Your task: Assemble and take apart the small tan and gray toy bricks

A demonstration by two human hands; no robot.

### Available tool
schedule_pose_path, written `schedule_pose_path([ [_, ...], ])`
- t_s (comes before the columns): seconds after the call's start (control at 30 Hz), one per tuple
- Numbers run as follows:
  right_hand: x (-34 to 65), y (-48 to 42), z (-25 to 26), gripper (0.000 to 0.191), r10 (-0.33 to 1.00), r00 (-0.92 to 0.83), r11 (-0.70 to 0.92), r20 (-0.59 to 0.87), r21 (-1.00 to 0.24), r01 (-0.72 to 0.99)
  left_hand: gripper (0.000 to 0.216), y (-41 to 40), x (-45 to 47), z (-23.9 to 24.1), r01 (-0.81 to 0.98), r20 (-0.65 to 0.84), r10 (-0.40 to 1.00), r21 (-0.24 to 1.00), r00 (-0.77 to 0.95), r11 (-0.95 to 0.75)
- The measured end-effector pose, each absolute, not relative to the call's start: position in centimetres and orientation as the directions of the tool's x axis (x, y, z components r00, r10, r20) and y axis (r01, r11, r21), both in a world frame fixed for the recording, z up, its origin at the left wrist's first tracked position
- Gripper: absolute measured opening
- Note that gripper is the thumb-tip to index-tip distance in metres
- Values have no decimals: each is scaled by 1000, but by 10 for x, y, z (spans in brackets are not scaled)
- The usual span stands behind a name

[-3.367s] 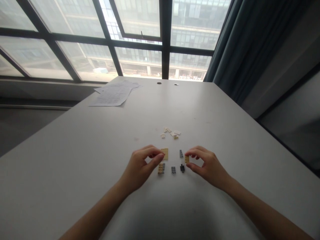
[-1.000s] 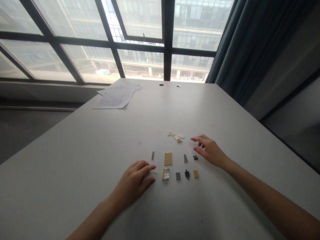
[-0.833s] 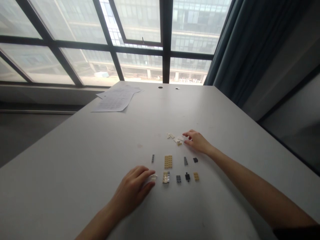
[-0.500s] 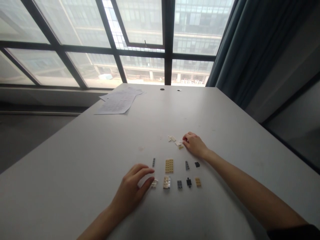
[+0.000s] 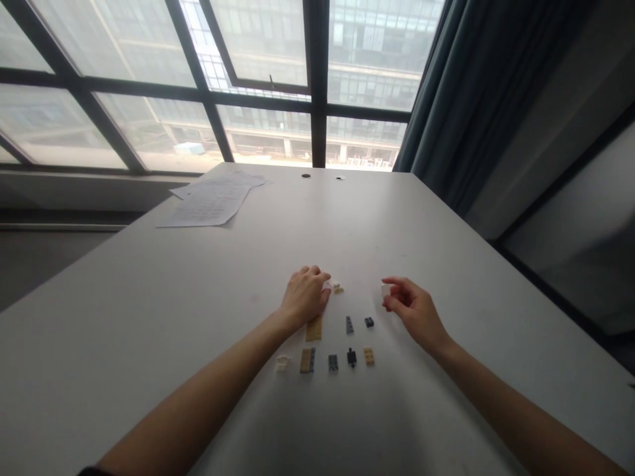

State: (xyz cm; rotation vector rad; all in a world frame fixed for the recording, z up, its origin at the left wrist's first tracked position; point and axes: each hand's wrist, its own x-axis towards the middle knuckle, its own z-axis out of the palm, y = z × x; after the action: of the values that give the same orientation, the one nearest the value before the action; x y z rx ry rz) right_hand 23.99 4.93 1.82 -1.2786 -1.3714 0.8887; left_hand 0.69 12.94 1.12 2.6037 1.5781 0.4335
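Note:
My right hand [image 5: 414, 311] pinches a small white building brick [image 5: 385, 289] between thumb and fingers, over the table to the right of the other pieces. My left hand [image 5: 306, 294] reaches farther in, its thumb and index finger closed about a whitish brick [image 5: 327, 284]. Right beside those fingertips lie small white and tan bricks [image 5: 338, 289]. Below the left hand a tan plate [image 5: 314, 328] is partly covered by the wrist. Nearby lie a grey wedge piece [image 5: 349, 324] and a small black brick [image 5: 369, 322].
A nearer row holds a clear-white piece [image 5: 282, 363], a tan and grey brick pair [image 5: 307, 360], a dark grey brick [image 5: 333, 362], a black connector piece [image 5: 352, 357] and a tan brick [image 5: 368, 356]. Printed papers [image 5: 208, 201] lie at the white table's [image 5: 377, 225] far left.
My left hand has moved up and away from the clear-white piece to the white bricks. My right hand has drawn right, away from them, with a white brick. The view has shifted rightward.

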Motion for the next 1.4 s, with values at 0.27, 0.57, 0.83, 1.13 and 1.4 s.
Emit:
schedule_pose_path([
  [0.27, 256, 11, 2, 35, 983, 181, -22, -33, -998, -63, 26, 135, 25, 6, 875, 202, 886, 174, 417, -452],
  [0.57, 243, 9, -10, 42, 980, 185, -46, -77, -985, -165, 23, 138, 36, 10, 868, 190, 889, 207, 417, -452],
  [0.83, 240, 9, -13, 43, 980, 134, -113, -148, -964, -239, 24, 144, 38, 17, 787, 161, 876, 389, 454, -479],
  [1.13, 232, 7, 4, 37, 958, -107, -279, -264, -794, -540, 23, 128, -2, 33, 522, 97, 957, 821, 273, -232],
  [1.4, 191, 14, 21, 31, 937, -233, -349, -261, -657, -668, 32, 84, -18, 32, -253, -68, 985, 962, 157, 107],
])
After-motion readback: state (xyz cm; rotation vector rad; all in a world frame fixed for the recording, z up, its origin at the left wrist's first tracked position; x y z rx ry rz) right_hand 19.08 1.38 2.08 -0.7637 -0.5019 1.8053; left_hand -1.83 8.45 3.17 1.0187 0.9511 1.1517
